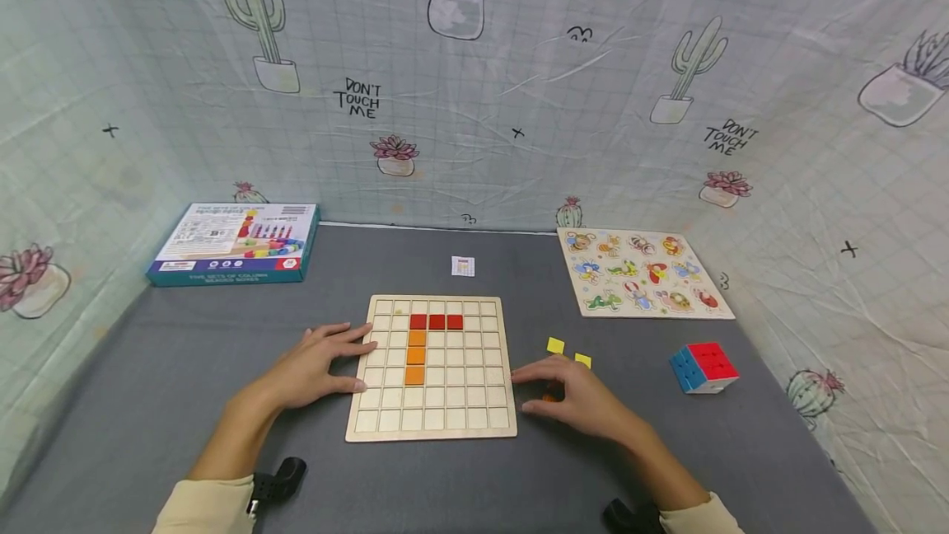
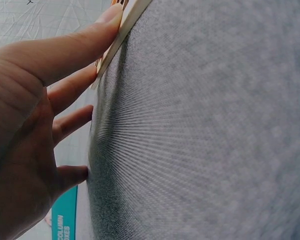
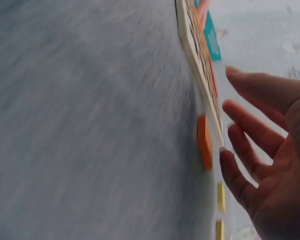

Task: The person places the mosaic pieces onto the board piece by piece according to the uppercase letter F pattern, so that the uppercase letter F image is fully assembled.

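A pale wooden grid board (image 1: 474,419) lies on the grey table. In it sit a row of red tiles (image 1: 437,322) and, below the row's left end, a column of orange tiles (image 1: 416,356). My left hand (image 1: 311,365) touches the board's left edge, thumb and fingers spread; in the left wrist view the thumb (image 2: 110,15) rests at the rim. My right hand (image 1: 571,394) hovers by the right edge with loosely bent fingers, nothing between them. Beneath it a loose orange tile (image 3: 205,144) shows in the right wrist view, mostly hidden from above.
Two yellow tiles (image 1: 555,345) lie just beyond my right hand. Farther right are a puzzle cube (image 1: 704,368) and a sheet of insect pictures (image 1: 641,274). A teal-edged box (image 1: 233,244) stands back left, and a small printed card (image 1: 463,266) lies behind the board.
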A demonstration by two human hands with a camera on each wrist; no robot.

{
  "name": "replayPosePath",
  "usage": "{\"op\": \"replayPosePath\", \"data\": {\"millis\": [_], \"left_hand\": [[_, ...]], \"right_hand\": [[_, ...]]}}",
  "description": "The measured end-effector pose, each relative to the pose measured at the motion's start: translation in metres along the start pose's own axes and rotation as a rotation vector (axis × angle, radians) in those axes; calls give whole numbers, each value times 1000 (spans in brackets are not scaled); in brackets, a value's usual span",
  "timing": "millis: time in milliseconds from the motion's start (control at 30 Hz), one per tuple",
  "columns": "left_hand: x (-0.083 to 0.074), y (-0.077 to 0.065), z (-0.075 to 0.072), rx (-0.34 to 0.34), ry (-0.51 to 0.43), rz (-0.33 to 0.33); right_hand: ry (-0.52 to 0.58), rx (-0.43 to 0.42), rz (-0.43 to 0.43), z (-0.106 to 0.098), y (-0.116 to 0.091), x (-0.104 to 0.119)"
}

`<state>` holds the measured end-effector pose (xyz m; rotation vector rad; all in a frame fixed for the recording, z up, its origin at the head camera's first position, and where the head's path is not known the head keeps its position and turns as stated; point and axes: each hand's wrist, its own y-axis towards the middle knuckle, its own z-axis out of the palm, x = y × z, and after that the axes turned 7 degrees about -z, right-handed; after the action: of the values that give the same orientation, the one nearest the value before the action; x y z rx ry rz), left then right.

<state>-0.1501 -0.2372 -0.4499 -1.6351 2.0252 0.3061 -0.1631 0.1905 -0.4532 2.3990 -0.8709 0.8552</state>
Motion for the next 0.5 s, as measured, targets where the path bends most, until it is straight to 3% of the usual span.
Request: {"op": "replayPosePath", "data": {"millis": [267, 500], "left_hand": [[-1, 0, -1, 3, -1, 0], [-1, -1, -1, 6, -9, 3]], "right_hand": [[-67, 22, 9, -12, -23, -12], [-23, 100, 11, -17, -31, -16]]}}
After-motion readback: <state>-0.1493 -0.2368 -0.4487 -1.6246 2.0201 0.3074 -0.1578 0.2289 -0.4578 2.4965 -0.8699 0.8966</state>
